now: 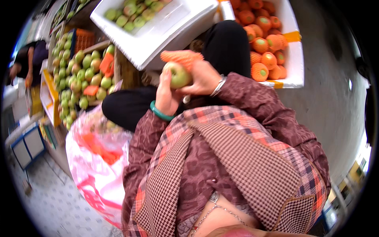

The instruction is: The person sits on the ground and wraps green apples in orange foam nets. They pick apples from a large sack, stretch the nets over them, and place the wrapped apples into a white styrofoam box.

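Maroon patterned fabric sleeves (260,98) emerge from an orange-and-navy plaid vest (244,126) with brown houndstooth panels (248,158). Plain black trousers (228,47), a glossy green bangle (158,113) and a silver bracelet (219,86) show.

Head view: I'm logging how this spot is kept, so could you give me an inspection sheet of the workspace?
Surface: grey floor at right, patterned floor at lower left.
Job's things: green apple held up, orange foam net against its far side; white box ahead with loose fruit, another white box ahead right with netted fruit.
Clutter: pink-and-white plastic bag at left.
Hands: left hand and right hand both hold the apple.
Cables: cannot tell; far left is blurred.
Surroundings: heaped fruit and another person at left.
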`<state>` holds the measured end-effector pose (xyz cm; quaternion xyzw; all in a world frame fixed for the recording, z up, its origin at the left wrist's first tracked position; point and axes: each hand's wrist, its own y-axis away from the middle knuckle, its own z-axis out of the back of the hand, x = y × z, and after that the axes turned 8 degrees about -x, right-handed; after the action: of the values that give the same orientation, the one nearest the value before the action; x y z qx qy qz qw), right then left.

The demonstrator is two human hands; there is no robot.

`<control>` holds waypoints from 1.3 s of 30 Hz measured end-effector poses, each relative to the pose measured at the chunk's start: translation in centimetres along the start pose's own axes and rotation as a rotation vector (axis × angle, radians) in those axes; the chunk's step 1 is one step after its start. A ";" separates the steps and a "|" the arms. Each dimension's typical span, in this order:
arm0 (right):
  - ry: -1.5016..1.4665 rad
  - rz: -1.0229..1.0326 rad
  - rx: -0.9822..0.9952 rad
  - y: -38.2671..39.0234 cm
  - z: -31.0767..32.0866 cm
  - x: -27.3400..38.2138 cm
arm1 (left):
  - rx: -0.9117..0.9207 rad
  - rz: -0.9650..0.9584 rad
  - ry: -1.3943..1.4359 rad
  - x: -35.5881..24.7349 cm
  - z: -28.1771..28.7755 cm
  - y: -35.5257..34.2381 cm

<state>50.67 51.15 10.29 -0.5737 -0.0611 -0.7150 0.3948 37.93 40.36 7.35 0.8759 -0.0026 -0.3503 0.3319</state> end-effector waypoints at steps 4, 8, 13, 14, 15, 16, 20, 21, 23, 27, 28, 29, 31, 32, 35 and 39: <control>-0.582 -0.521 0.094 1.0 1.8 1.9 | 0.132 0.048 -0.177 -2.7 1.0 1.1; -0.809 -0.612 0.270 0.5 3.2 3.3 | 0.071 -0.086 0.094 -2.8 0.5 1.1; -0.978 -0.601 0.509 -0.4 3.2 3.2 | 0.776 0.022 0.376 -3.0 0.4 0.5; -0.997 -0.618 0.528 -0.3 3.3 3.1 | 0.751 0.060 0.337 -3.2 0.8 0.6; -1.015 -0.634 0.547 -0.2 3.5 3.0 | 0.726 0.098 0.298 -3.3 1.2 0.7; -1.033 -0.650 0.567 -0.2 3.6 2.9 | 0.702 0.101 0.313 -3.1 1.5 0.8; -0.933 -0.655 0.622 -0.5 3.6 2.6 | 0.595 0.076 0.333 -2.8 2.4 1.1; -0.921 -0.643 0.566 -0.6 3.4 2.6 | 0.541 0.056 0.312 -3.0 2.4 1.2; -0.830 -0.672 0.476 -0.7 3.1 2.2 | 0.469 0.064 0.279 -3.1 3.0 1.1; -0.574 -0.626 0.286 -0.1 1.3 1.0 | -0.061 -0.320 -0.189 -2.3 2.3 0.7; -0.542 -0.615 0.236 0.1 0.5 0.6 | -0.124 -0.432 -0.296 -2.1 2.2 0.7; -0.481 -0.542 0.166 0.2 -0.2 0.3 | -0.188 -0.542 -0.403 -1.9 2.3 0.7; -0.419 -0.495 0.026 0.8 -1.4 -1.4 | -0.241 -0.731 -0.521 -1.3 1.5 0.9; -0.425 -0.497 -0.012 0.7 -1.8 -1.7 | -0.199 -0.681 -0.595 -1.4 0.6 1.9; -0.416 -0.397 -0.045 1.2 -2.1 -1.5 | -0.093 -0.736 -0.603 -1.6 0.5 2.4; -0.542 -0.418 -0.020 1.2 -2.1 -1.7 | 0.047 -0.871 -0.544 -3.0 -0.3 4.2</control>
<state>49.83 50.07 7.65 -0.7216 -0.2732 -0.6026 0.2035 36.81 37.98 11.82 0.6800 0.2686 -0.6712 0.1228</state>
